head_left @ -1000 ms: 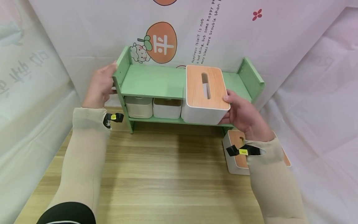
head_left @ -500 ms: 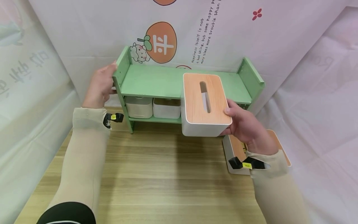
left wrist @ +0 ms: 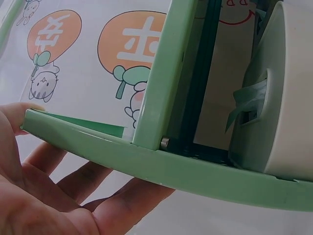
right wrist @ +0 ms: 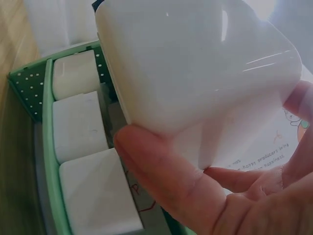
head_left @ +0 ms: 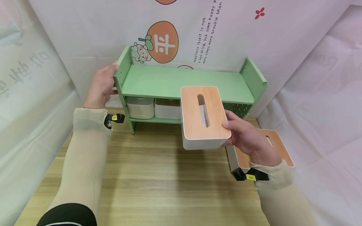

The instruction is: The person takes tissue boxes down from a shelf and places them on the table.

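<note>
Wood-topped tissue box is gripped by the right hand, green shelf by the left hand, three boxes already shelved, another box on the floor.

I've got plain beige on the left sleeve and right sleeve; a black left wrist strap and black right wrist strap, yellow tag each, print unreadable to me; black, white-lined rounded piece at the left sleeve's top.

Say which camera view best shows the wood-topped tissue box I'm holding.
The head view: the tissue box shows its wood-grain lid and slot there. Right wrist gives mostly white body; left wrist, none of it.
</note>
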Action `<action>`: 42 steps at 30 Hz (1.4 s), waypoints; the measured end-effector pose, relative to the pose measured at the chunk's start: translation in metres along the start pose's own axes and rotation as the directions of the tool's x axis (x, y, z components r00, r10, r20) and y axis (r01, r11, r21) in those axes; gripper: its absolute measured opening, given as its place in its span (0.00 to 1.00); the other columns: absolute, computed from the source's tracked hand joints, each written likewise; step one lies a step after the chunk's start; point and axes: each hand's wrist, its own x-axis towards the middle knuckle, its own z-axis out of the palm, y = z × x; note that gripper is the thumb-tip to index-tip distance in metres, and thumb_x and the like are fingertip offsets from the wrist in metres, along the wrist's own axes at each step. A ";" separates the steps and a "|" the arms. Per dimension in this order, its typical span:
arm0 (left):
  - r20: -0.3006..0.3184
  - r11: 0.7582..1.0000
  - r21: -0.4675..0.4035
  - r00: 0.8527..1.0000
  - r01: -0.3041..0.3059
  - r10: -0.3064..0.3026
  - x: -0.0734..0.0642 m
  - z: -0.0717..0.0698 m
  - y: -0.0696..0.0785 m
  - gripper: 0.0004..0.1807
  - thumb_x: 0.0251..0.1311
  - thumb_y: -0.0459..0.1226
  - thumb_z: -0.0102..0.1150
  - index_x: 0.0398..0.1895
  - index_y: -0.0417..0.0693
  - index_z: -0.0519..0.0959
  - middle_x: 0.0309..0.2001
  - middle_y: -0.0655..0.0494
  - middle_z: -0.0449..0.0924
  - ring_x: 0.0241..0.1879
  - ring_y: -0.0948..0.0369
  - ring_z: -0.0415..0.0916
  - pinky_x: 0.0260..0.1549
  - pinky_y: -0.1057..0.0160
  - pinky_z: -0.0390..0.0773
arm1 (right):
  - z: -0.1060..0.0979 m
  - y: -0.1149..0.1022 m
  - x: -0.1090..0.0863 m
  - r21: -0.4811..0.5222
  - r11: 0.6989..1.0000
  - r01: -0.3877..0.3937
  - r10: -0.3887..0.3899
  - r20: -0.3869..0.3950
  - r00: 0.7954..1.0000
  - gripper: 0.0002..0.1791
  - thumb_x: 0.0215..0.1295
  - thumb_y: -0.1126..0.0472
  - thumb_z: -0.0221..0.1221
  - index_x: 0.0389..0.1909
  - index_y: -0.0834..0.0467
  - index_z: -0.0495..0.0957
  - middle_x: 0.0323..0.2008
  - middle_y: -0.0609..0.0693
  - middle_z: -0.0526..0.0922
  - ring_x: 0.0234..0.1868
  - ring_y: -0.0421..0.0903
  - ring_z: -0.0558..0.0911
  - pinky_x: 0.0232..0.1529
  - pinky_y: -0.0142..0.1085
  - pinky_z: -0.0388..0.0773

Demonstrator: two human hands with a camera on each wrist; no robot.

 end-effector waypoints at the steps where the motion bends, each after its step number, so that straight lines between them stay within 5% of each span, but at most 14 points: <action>1: 0.001 1.000 -0.002 1.000 -0.001 0.001 0.000 0.000 0.000 0.34 0.67 0.64 0.50 0.70 0.60 0.72 0.63 0.45 0.70 0.53 0.51 0.74 0.52 0.48 0.75 | 0.000 0.002 0.000 -0.002 1.000 -0.007 0.007 -0.005 1.000 0.37 0.70 0.63 0.46 0.79 0.56 0.46 0.61 0.65 0.71 0.44 0.55 0.85 0.38 0.50 0.84; 12: -0.007 1.000 -0.009 1.000 -0.005 0.005 0.000 0.001 0.000 0.31 0.68 0.62 0.50 0.70 0.62 0.72 0.63 0.46 0.70 0.53 0.51 0.74 0.52 0.48 0.76 | 0.000 0.040 0.000 -0.077 0.987 -0.138 0.132 -0.084 0.988 0.40 0.72 0.60 0.53 0.79 0.55 0.45 0.58 0.72 0.73 0.46 0.58 0.84 0.40 0.54 0.82; 19: -0.008 1.000 0.008 1.000 -0.002 0.002 0.000 0.001 0.001 0.31 0.68 0.63 0.50 0.69 0.64 0.72 0.63 0.46 0.70 0.53 0.51 0.74 0.52 0.48 0.76 | 0.001 0.066 -0.001 -0.136 0.956 -0.259 0.233 -0.180 0.956 0.42 0.71 0.55 0.56 0.79 0.57 0.45 0.54 0.73 0.77 0.44 0.60 0.85 0.41 0.54 0.82; 27: -0.015 1.000 -0.001 1.000 -0.009 0.009 0.001 0.000 0.000 0.30 0.67 0.63 0.51 0.68 0.66 0.73 0.63 0.46 0.70 0.55 0.49 0.75 0.50 0.49 0.78 | -0.001 0.095 -0.007 -0.205 0.923 -0.325 0.273 -0.246 0.930 0.45 0.68 0.53 0.60 0.78 0.57 0.46 0.44 0.64 0.83 0.38 0.57 0.85 0.37 0.50 0.83; 42: -0.019 1.000 0.007 1.000 -0.014 0.014 0.000 0.000 -0.001 0.32 0.67 0.64 0.50 0.68 0.62 0.74 0.63 0.46 0.70 0.54 0.50 0.75 0.51 0.49 0.78 | -0.003 0.132 -0.007 -0.223 0.890 -0.398 0.317 -0.327 0.890 0.46 0.66 0.54 0.62 0.77 0.58 0.47 0.42 0.61 0.79 0.31 0.52 0.78 0.35 0.49 0.82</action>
